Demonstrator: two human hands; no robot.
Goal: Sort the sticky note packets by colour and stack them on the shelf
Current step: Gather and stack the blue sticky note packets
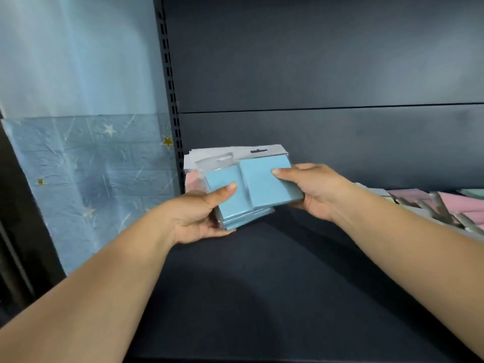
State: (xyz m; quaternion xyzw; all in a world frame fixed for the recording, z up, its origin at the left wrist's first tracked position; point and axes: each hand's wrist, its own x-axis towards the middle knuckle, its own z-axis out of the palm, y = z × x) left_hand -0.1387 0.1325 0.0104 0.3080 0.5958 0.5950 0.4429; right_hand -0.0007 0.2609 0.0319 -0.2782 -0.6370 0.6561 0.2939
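Note:
I hold blue sticky note packets over the dark shelf. My left hand grips a small stack of blue packets, thumb on top and fingers underneath. My right hand grips a single blue packet with a white hang tab, lying partly over the stack. Behind them, at the shelf's left rear corner, a pink packet shows under white tabs, mostly hidden.
A loose pile of pink and green packets lies on the shelf at the right. The slotted upright post bounds the shelf on the left, with a blue star-patterned sheet beyond it. The dark back panel rises behind.

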